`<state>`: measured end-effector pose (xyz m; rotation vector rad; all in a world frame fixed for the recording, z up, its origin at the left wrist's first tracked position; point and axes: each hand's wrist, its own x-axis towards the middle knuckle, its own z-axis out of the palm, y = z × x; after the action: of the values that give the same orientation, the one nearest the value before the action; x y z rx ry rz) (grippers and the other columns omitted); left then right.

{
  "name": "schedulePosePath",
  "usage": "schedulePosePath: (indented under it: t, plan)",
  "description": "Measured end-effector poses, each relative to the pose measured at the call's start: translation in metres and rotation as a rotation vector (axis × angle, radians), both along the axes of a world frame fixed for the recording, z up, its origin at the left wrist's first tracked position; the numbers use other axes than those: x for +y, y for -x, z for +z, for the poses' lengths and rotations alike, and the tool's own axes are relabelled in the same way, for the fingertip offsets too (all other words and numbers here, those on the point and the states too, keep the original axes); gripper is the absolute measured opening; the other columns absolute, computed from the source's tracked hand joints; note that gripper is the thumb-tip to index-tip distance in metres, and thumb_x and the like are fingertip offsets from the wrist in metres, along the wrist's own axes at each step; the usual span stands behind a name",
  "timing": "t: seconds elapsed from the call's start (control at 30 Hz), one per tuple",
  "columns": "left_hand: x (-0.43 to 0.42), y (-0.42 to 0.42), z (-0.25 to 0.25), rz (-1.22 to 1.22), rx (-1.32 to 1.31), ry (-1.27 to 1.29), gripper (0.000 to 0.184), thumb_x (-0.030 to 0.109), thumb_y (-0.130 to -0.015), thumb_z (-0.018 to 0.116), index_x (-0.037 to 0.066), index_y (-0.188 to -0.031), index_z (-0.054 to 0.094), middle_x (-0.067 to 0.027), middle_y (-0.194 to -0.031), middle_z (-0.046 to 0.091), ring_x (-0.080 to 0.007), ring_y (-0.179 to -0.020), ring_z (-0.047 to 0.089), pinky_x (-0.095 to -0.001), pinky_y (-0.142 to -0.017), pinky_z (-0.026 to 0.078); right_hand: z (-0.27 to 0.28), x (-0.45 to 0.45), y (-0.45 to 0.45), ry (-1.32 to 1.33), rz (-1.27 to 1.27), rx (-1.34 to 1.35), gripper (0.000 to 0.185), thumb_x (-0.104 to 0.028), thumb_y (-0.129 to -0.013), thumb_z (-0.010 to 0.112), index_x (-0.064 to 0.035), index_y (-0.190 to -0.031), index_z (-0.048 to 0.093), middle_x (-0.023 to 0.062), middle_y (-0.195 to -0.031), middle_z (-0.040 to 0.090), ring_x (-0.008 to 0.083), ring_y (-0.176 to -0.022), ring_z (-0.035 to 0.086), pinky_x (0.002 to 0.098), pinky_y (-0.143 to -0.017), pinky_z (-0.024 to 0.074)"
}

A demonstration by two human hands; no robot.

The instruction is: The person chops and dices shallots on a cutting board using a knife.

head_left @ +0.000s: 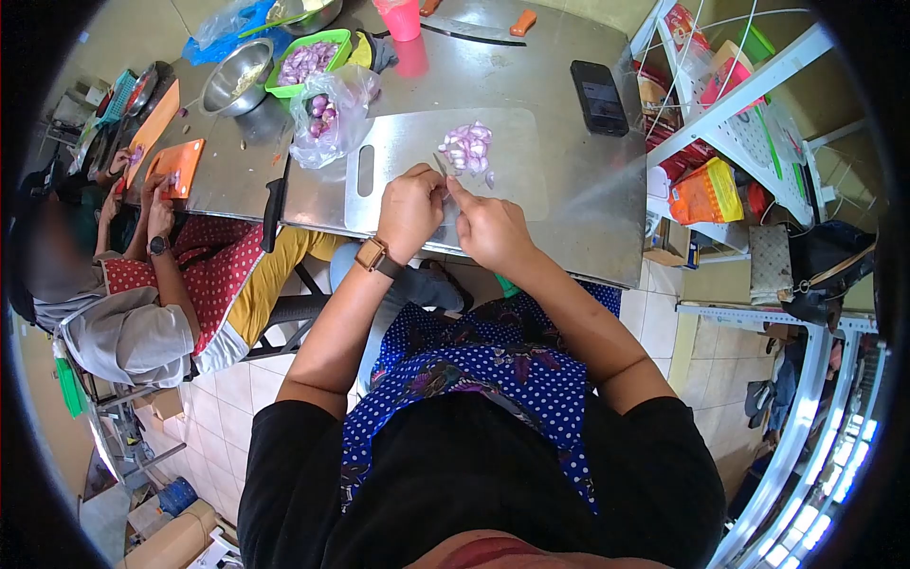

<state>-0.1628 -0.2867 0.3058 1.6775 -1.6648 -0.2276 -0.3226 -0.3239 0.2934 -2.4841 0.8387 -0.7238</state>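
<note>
Curling over a white board (526, 180) at the table's (592, 213) near edge, the left hand (411, 211) is closed, a knife blade (439, 164) jutting beside its fingers; which hand grips the knife cannot be told. The right hand (495, 228) points its forefinger toward the blade, other fingers bent. Cut shallots (466, 149) lie near the board's far edge. A bag (353, 91) of shallots overlaps its far left corner; a phone (599, 98) rests near the table's right edge.

Purple-white onions (467, 147), blue polka-dot apron (552, 381)
</note>
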Motion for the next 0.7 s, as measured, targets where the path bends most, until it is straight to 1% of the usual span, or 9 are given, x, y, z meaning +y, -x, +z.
schedulePosePath:
  t: [0.13, 0.3, 0.43, 0.5, 0.53, 0.6, 0.63, 0.7]
  plan:
    - [-0.001, 0.002, 0.001, 0.010, 0.007, 0.021, 0.004, -0.002, -0.074, 0.064, -0.001, -0.076, 0.067, -0.0156, -0.078, 0.063, -0.0372, -0.069, 0.063, -0.0432, -0.065, 0.052, -0.003, 0.011, 0.012, -0.050, -0.015, 0.083, 0.055, -0.008, -0.076, 0.060, 0.0023, -0.130, 0.056, 0.0184, -0.075, 0.067, 0.0355, -0.063, 0.065, 0.0471, -0.059, 0.0517]
    - [0.000, 0.000, 0.001, 0.002, 0.015, -0.006, 0.005, -0.002, -0.074, 0.064, 0.000, -0.077, 0.067, -0.0150, -0.078, 0.064, -0.0371, -0.069, 0.064, -0.0427, -0.065, 0.052, 0.001, 0.022, 0.028, -0.054, -0.025, 0.042, 0.055, -0.008, -0.078, 0.059, 0.0011, -0.131, 0.055, 0.0192, -0.077, 0.067, 0.0357, -0.063, 0.065, 0.0478, -0.061, 0.0519]
    - [0.000, 0.000, 0.000, 0.004, 0.024, -0.004, 0.006, -0.003, -0.073, 0.064, 0.000, -0.077, 0.068, -0.0147, -0.078, 0.064, -0.0369, -0.069, 0.064, -0.0427, -0.065, 0.052, 0.007, 0.013, 0.009, -0.066, -0.014, -0.016, 0.054, -0.008, -0.078, 0.058, 0.0017, -0.131, 0.055, 0.0185, -0.076, 0.067, 0.0354, -0.063, 0.065, 0.0478, -0.060, 0.0519]
    - [-0.002, 0.000, 0.000, 0.013, 0.002, 0.000, 0.006, -0.003, -0.073, 0.065, 0.000, -0.077, 0.068, -0.0150, -0.078, 0.064, -0.0367, -0.069, 0.064, -0.0424, -0.065, 0.052, 0.002, 0.007, 0.001, -0.050, -0.035, 0.028, 0.054, -0.006, -0.080, 0.058, -0.0029, -0.134, 0.055, 0.0189, -0.081, 0.068, 0.0373, -0.065, 0.065, 0.0461, -0.063, 0.0522]
    - [-0.001, 0.000, 0.000, 0.014, 0.002, 0.001, 0.006, -0.003, -0.073, 0.065, 0.000, -0.077, 0.068, -0.0150, -0.078, 0.064, -0.0367, -0.069, 0.064, -0.0424, -0.065, 0.052, 0.000, 0.008, 0.002, -0.048, -0.034, 0.028, 0.054, -0.006, -0.080, 0.058, -0.0029, -0.134, 0.055, 0.0189, -0.081, 0.068, 0.0373, -0.065, 0.065, 0.0461, -0.063, 0.0522]
    - [-0.001, 0.000, 0.000, 0.015, 0.017, -0.005, 0.006, -0.003, -0.073, 0.065, -0.001, -0.077, 0.068, -0.0154, -0.078, 0.064, -0.0368, -0.069, 0.064, -0.0425, -0.065, 0.052, -0.003, 0.012, 0.007, -0.060, -0.038, 0.144, 0.054, -0.007, -0.080, 0.057, -0.0030, -0.134, 0.055, 0.0191, -0.081, 0.068, 0.0374, -0.064, 0.065, 0.0459, -0.062, 0.0522]
    - [-0.002, 0.000, 0.000, 0.016, 0.018, -0.002, 0.006, -0.003, -0.073, 0.065, -0.001, -0.077, 0.068, -0.0154, -0.078, 0.064, -0.0368, -0.069, 0.064, -0.0425, -0.065, 0.052, -0.003, 0.015, 0.012, -0.057, -0.037, 0.145, 0.054, -0.007, -0.080, 0.057, -0.0030, -0.134, 0.055, 0.0191, -0.081, 0.068, 0.0374, -0.064, 0.065, 0.0459, -0.062, 0.0522]
    - [0.000, -0.001, -0.002, 0.013, 0.053, 0.003, 0.006, -0.003, -0.072, 0.065, -0.001, -0.077, 0.067, -0.0157, -0.079, 0.064, -0.0369, -0.069, 0.064, -0.0426, -0.065, 0.052, -0.003, 0.024, 0.026, -0.038, -0.017, 0.119, 0.055, -0.009, -0.077, 0.059, 0.0024, -0.131, 0.055, 0.0178, -0.073, 0.066, 0.0352, -0.060, 0.064, 0.0477, -0.058, 0.0514]
